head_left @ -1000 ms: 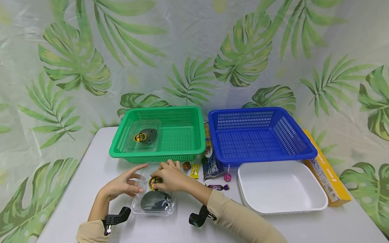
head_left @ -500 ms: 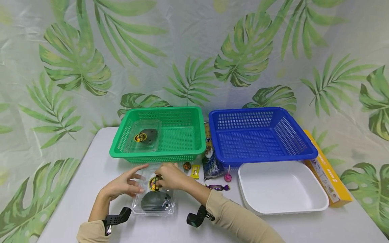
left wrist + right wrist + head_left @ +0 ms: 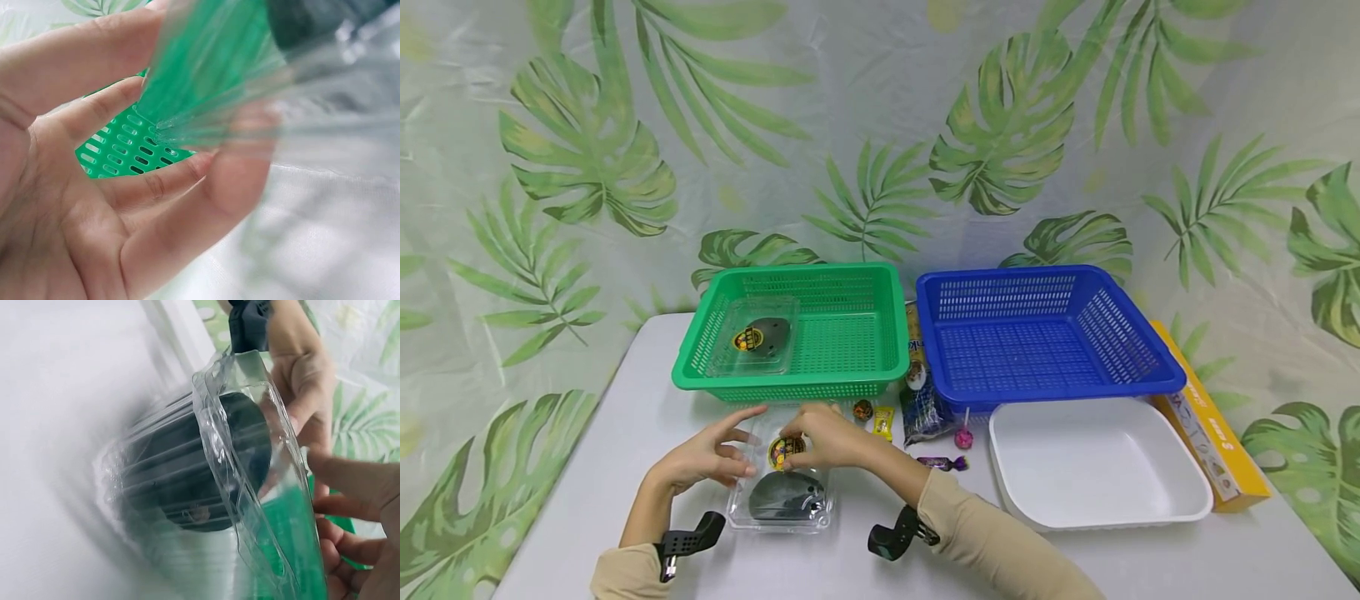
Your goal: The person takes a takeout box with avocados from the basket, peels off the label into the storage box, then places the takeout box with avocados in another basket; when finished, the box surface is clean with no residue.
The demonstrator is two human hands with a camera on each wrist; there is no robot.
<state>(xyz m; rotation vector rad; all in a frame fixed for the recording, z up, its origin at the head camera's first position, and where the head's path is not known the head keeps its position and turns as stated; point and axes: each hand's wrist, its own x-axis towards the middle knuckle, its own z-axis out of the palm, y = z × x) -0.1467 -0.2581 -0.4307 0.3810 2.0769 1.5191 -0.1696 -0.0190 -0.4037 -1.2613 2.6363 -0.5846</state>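
A clear plastic clamshell box (image 3: 781, 527) lies on the table, a dark rounded object (image 3: 786, 497) showing through it. On its lid is a round black-and-yellow sticker (image 3: 780, 451), partly covered by fingers. My left hand (image 3: 703, 454) grips the box's left side, fingers spread around the edge; in the left wrist view the clear plastic (image 3: 206, 69) runs between them. My right hand (image 3: 827, 437) bends over the lid, thumb and fingers at the sticker's right side. In the right wrist view its curled fingers (image 3: 353, 544) come up against the lid.
Behind stands a green basket (image 3: 790, 381) holding a similar stickered box (image 3: 756, 337). To the right are a blue basket (image 3: 1060, 390), a white tray (image 3: 1101, 462) and an orange box (image 3: 1213, 433). Several small candies lie between, including a lollipop (image 3: 963, 437) and a purple-wrapped candy (image 3: 942, 463).
My right hand's fingers shift slightly over the sticker, drawing back to the right and then returning leftward. The left hand and the box stay in place.
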